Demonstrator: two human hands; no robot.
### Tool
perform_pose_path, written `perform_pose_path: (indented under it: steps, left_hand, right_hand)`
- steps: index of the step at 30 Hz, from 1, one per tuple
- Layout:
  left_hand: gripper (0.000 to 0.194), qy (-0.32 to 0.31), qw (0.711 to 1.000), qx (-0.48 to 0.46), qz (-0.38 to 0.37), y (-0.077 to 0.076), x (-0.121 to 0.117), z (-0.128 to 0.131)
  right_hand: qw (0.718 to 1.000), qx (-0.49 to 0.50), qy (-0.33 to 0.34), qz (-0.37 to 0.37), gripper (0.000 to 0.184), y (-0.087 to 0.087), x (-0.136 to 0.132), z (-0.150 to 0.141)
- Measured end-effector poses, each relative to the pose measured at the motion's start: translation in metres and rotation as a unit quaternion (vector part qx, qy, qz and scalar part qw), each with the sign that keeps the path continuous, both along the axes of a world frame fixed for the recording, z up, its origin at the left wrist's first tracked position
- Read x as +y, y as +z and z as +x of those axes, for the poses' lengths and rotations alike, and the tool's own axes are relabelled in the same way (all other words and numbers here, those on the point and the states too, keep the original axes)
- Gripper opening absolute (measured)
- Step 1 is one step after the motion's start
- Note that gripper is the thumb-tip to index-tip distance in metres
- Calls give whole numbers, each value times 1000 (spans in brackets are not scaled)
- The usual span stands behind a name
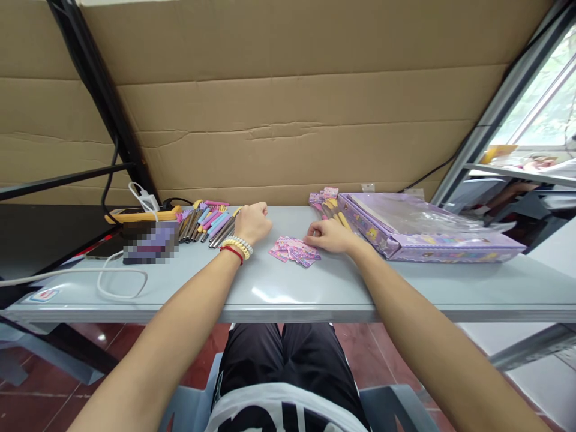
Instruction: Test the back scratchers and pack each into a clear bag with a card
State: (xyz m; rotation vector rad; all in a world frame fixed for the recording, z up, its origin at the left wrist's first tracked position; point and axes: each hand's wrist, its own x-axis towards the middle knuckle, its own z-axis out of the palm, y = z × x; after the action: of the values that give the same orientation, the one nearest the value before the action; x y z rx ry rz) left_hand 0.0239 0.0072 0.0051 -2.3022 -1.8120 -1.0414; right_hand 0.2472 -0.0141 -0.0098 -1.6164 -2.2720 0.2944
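My left hand (252, 222) is curled into a fist on the grey table (315, 288), right beside a row of several pens (209, 222) with pastel grips. Whether it grips one of them I cannot make out. Bead bracelets and a red cord sit on that wrist. My right hand (330, 235) rests palm down with its fingertips on a small pile of pink and purple cards (294, 251) in the middle of the table.
A purple flat box (427, 243) with clear plastic wrap lies at the right, more small packets (324, 195) behind it. A power strip, charger and white cable (121, 282) lie at the left. Cardboard sheets (292, 120) wall off the back.
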Motion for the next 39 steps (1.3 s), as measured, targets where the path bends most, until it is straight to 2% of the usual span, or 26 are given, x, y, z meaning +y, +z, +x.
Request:
perform_pose_path:
  steps: [3,5,8,12,18,25,31,37,39]
  left_hand:
    - [19,-28,1000,6,-3,-4,3,-3]
    - [18,-50,999,10,-9,-7,5,-4]
    - [16,-80,997,16,-18,-11,7,-5]
    - [17,-121,992,23,-38,-16,10,-5]
    - [21,-179,982,38,-51,-24,17,-6]
    - [25,-190,977,68,-68,-25,17,-7]
    - [26,-200,971,98,-86,-24,15,-5]
    - [17,-219,963,119,-104,-26,17,-4]
    - [16,-217,962,122,-110,-25,17,-4]
  right_hand:
    - [1000,14,1,10,16,-1,0,0]
    - [998,48,0,42,10,-1,2,0]
    - [988,113,0,108,21,-1,4,2]
    - [973,160,-6,165,12,0,4,5]
    - [970,176,-54,161,11,3,1,3]
    - [952,198,-112,204,11,4,2,1]
    - [981,117,-51,149,19,-1,6,6]
    - [997,64,17,33,8,-1,1,0]
    - [998,63,29,-11,18,0,-1,-1]
